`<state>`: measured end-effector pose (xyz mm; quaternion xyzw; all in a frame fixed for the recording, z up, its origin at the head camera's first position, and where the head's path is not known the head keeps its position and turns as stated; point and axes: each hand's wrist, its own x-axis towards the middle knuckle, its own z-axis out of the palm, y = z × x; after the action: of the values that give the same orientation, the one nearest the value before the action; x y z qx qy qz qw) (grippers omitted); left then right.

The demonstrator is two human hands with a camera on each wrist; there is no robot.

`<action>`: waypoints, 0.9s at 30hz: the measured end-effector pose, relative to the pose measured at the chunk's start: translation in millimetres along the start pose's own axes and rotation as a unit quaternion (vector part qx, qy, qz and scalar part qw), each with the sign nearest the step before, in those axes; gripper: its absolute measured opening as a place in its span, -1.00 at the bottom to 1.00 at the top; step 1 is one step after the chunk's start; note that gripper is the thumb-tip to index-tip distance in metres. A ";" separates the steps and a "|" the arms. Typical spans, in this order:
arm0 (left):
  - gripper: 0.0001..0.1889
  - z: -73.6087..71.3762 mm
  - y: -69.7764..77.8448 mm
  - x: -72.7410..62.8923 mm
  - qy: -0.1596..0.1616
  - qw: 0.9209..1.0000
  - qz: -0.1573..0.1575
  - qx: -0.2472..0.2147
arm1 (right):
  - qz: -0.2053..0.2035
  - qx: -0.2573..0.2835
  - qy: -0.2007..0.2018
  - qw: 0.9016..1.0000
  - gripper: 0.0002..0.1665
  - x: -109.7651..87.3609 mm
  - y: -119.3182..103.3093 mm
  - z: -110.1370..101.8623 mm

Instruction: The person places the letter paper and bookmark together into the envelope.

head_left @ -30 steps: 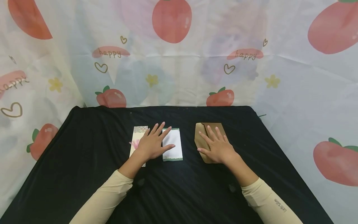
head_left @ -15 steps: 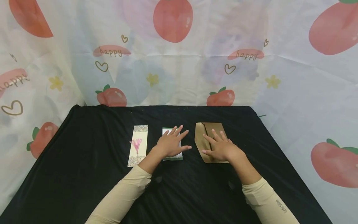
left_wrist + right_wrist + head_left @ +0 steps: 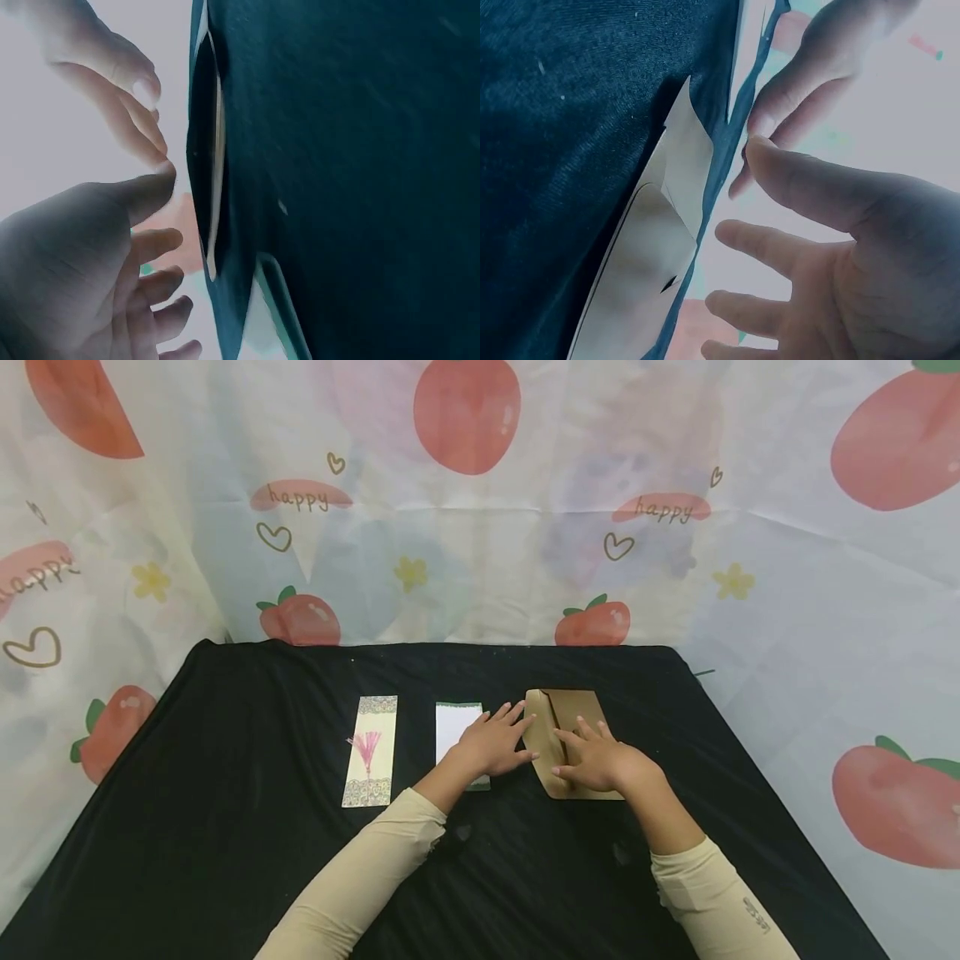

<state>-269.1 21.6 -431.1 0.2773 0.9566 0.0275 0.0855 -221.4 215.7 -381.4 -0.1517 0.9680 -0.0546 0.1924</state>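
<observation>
A brown paper envelope [image 3: 542, 739], its flap side partly raised, lies on the black cloth. My right hand [image 3: 603, 764] hovers above its right half with fingers spread. In the right wrist view a gap shows between the fingers and the envelope [image 3: 641, 262]. My left hand [image 3: 495, 743], fingers straight, is over the right side of a white notepad [image 3: 453, 727] with green borders, its fingertips by the envelope's left edge. Neither hand holds anything. Left of the pad lies a cream bookmark [image 3: 375, 718] with a patterned border and a pink tassel [image 3: 365, 745].
The black cloth [image 3: 247, 827] covers the table, with small creases in front. Behind it hangs a pale curtain [image 3: 480, 543] printed with peaches, hearts and flowers. Both forearms reach in from the front edge.
My left hand has swept right, from over the bookmark across the notepad to beside the envelope. My right hand has shifted slightly right over the envelope. The paper things have stayed put.
</observation>
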 end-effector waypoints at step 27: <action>-0.24 12.3 6.2 43.6 -0.049 0.997 0.063 -0.015 | 0.025 -0.020 -0.039 0.999 -0.20 12.7 -2.6 2.7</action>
<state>-299.9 50.3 -449.0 0.3368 0.9313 0.0332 0.1345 -230.8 209.2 -387.9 -0.1336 0.9640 -0.0248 0.2286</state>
